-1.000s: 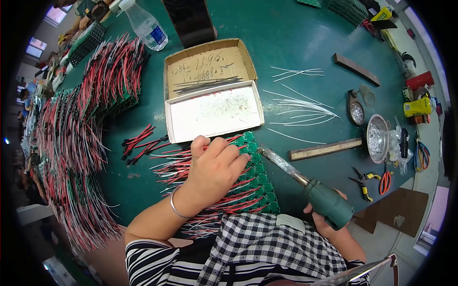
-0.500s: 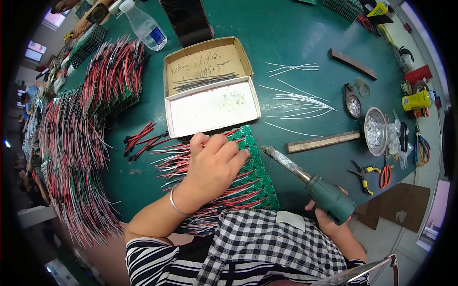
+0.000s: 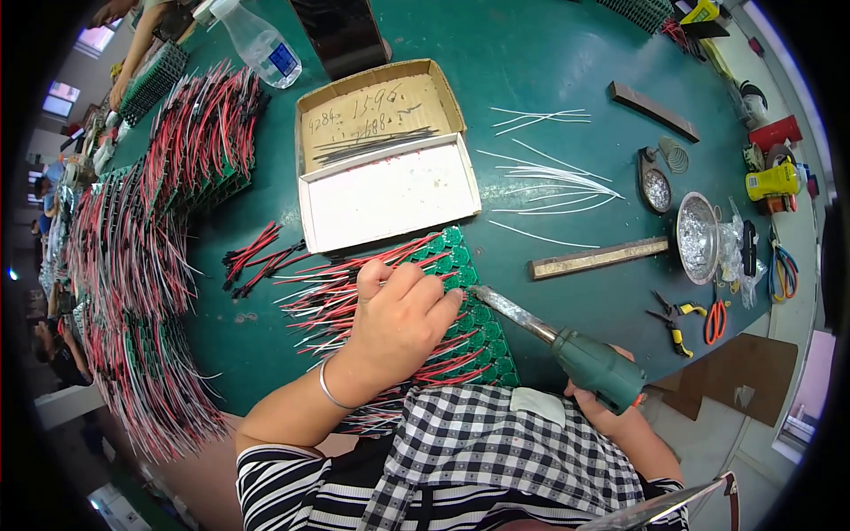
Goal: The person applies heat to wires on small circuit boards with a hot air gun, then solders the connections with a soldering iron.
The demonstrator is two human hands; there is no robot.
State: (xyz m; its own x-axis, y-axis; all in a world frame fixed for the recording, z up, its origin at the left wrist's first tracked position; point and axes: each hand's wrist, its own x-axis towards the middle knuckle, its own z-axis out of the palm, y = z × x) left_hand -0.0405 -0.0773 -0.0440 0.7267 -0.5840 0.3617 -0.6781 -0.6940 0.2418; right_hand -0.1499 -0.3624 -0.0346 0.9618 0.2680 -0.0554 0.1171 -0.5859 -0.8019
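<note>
A panel of small round green circuit boards (image 3: 482, 336) lies in front of me, with rows of red, white and black wires (image 3: 310, 305) running off its left side. Over these wires is my left hand (image 3: 403, 310), its fingers pinched together at the boards; what they grip is hidden beneath them. My right hand (image 3: 598, 411) is wrapped around the green handle of a soldering iron (image 3: 598, 367). The iron's metal barrel points up and left, and its tip is at the boards, just right of my left fingertips.
Wired boards (image 3: 133, 265) are stacked at left. Ahead stands a cardboard box (image 3: 390, 195) with thin black strips. To the right are loose white wires (image 3: 558, 181), a bar (image 3: 598, 258), a metal bowl (image 3: 698, 239), pliers (image 3: 677, 323) and scissors (image 3: 715, 321). A bottle (image 3: 257, 44) stands far left.
The soldering iron has moved left and slightly down at its tip, from beside the panel onto the boards. My left hand has stayed nearly in place, its fingers shifting slightly.
</note>
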